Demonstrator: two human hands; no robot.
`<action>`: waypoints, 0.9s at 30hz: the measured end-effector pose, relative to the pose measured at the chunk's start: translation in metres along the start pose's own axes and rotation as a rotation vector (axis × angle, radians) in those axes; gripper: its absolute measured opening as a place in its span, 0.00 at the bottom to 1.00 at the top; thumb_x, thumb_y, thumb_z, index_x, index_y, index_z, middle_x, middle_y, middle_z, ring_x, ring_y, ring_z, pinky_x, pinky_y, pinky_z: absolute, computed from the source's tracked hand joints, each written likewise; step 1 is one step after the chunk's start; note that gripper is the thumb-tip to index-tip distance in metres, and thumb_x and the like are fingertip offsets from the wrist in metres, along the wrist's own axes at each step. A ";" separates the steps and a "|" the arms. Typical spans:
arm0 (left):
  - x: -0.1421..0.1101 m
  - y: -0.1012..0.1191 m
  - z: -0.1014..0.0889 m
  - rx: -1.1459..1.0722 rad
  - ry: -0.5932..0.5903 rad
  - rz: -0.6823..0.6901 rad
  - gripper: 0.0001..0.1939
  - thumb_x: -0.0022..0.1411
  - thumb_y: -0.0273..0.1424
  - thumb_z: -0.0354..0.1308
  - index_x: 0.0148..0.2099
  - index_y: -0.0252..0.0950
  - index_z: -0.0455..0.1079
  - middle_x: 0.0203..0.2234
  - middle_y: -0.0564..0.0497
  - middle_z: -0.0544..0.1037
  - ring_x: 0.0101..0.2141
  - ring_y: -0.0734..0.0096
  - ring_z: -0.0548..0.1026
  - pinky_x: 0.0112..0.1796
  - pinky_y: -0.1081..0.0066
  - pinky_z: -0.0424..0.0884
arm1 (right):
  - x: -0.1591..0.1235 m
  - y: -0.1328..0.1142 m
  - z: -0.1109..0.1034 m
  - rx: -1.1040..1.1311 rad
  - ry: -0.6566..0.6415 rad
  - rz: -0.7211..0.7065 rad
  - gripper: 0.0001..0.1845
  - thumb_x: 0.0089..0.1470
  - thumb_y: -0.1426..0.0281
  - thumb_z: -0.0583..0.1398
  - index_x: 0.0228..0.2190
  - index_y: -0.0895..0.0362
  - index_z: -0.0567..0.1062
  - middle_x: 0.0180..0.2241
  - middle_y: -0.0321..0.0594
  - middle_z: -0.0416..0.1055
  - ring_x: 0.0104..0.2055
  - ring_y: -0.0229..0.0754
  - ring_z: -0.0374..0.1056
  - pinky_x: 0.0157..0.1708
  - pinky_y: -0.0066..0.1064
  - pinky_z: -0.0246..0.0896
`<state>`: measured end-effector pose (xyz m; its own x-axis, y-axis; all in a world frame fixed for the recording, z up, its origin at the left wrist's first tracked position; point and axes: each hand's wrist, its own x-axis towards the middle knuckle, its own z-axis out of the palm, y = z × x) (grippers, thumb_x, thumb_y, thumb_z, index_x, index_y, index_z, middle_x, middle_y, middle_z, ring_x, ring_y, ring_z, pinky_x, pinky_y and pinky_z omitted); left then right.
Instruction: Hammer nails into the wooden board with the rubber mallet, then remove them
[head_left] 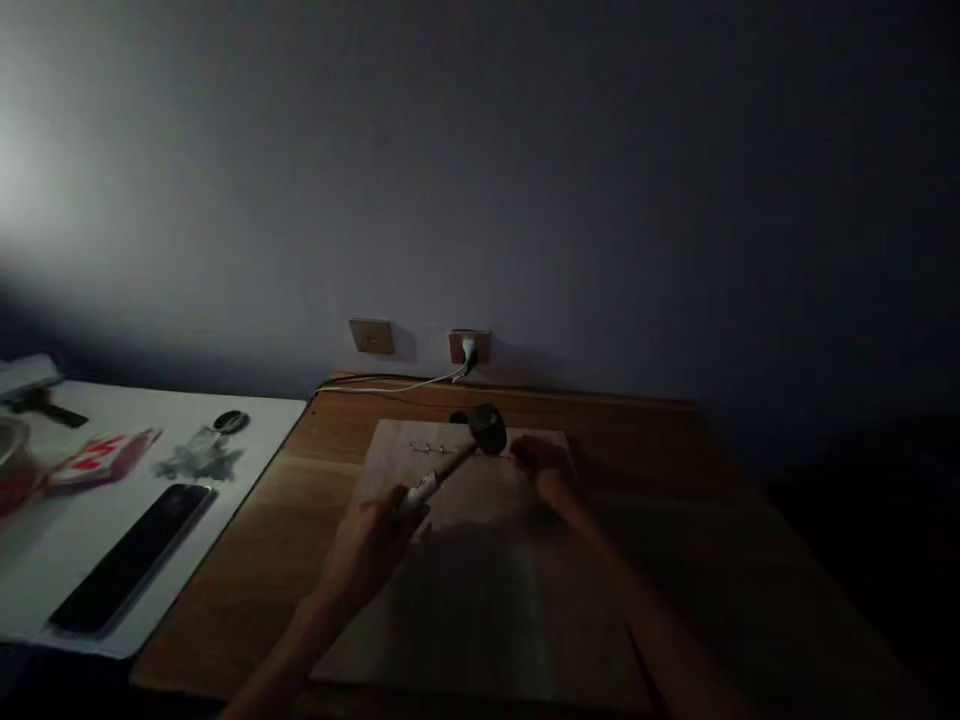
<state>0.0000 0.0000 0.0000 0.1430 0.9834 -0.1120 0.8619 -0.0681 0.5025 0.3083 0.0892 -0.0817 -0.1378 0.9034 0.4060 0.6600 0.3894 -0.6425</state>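
Observation:
My left hand (375, 535) is wrapped round the light-coloured grip of a rubber mallet (459, 462). The mallet's dark head (487, 428) is at the upper right end of its handle, over the far part of a pale board (472, 560). A row of small shiny pieces, perhaps nails (427, 449), runs across the board's far part and partly disappears behind the mallet. Beyond the mallet head, at the board's far right, my right hand (541, 458) has its fingers closed together. What they pinch is too dark and small to name.
The board lies on a wooden table (285, 560) against the wall. A white plug (469, 348) with cables sits in a wall socket. At left, a white surface (45, 560) bears a long black case (135, 560), a red-and-white packet (101, 460) and a crumpled clear bag (199, 458).

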 end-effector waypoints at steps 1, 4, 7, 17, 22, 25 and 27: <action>0.000 0.001 -0.001 0.006 -0.012 -0.004 0.09 0.70 0.38 0.53 0.42 0.39 0.70 0.28 0.51 0.79 0.30 0.68 0.78 0.28 0.74 0.54 | 0.000 -0.002 -0.001 0.000 -0.006 0.000 0.09 0.51 0.74 0.56 0.33 0.54 0.76 0.32 0.39 0.74 0.34 0.42 0.69 0.35 0.32 0.62; -0.001 0.003 -0.002 0.023 -0.030 -0.001 0.10 0.70 0.39 0.53 0.42 0.40 0.70 0.28 0.51 0.78 0.29 0.67 0.78 0.28 0.74 0.55 | 0.001 -0.008 -0.004 0.004 -0.017 0.008 0.10 0.50 0.75 0.57 0.34 0.54 0.76 0.32 0.38 0.74 0.33 0.42 0.69 0.34 0.31 0.62; 0.002 0.006 -0.001 0.035 -0.013 0.027 0.10 0.70 0.39 0.52 0.41 0.40 0.70 0.28 0.51 0.79 0.31 0.66 0.78 0.29 0.73 0.56 | 0.003 -0.013 -0.003 0.014 -0.021 0.028 0.10 0.51 0.74 0.58 0.36 0.53 0.75 0.33 0.37 0.74 0.32 0.41 0.70 0.33 0.30 0.63; 0.027 0.028 0.017 0.198 -0.032 0.147 0.10 0.70 0.40 0.53 0.43 0.40 0.69 0.35 0.48 0.82 0.33 0.63 0.80 0.27 0.71 0.55 | -0.015 0.003 -0.021 -0.003 0.156 0.144 0.28 0.48 0.68 0.66 0.52 0.54 0.70 0.43 0.45 0.75 0.41 0.49 0.73 0.43 0.42 0.71; 0.018 0.022 0.012 0.104 0.022 0.138 0.10 0.71 0.40 0.52 0.42 0.40 0.69 0.32 0.50 0.81 0.32 0.65 0.80 0.28 0.72 0.56 | -0.040 -0.034 -0.019 -0.095 0.221 -0.036 0.13 0.59 0.74 0.58 0.46 0.53 0.73 0.39 0.43 0.74 0.41 0.45 0.73 0.43 0.38 0.71; 0.011 0.013 0.004 0.034 0.070 0.087 0.10 0.70 0.40 0.52 0.43 0.41 0.69 0.29 0.52 0.80 0.32 0.65 0.79 0.29 0.73 0.57 | -0.046 -0.081 0.009 -0.207 -0.136 -0.441 0.19 0.63 0.80 0.54 0.50 0.52 0.74 0.46 0.43 0.75 0.50 0.43 0.70 0.48 0.35 0.69; 0.008 0.006 -0.001 0.010 0.084 0.039 0.10 0.70 0.40 0.52 0.42 0.41 0.69 0.28 0.52 0.79 0.32 0.65 0.79 0.29 0.73 0.57 | -0.044 -0.109 0.030 -0.302 -0.288 -0.692 0.16 0.65 0.76 0.56 0.53 0.53 0.72 0.53 0.44 0.74 0.54 0.45 0.68 0.48 0.37 0.68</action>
<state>0.0061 0.0073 0.0033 0.1358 0.9905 -0.0201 0.8612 -0.1080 0.4966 0.2199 0.0119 -0.0490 -0.7459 0.5019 0.4379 0.5209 0.8492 -0.0862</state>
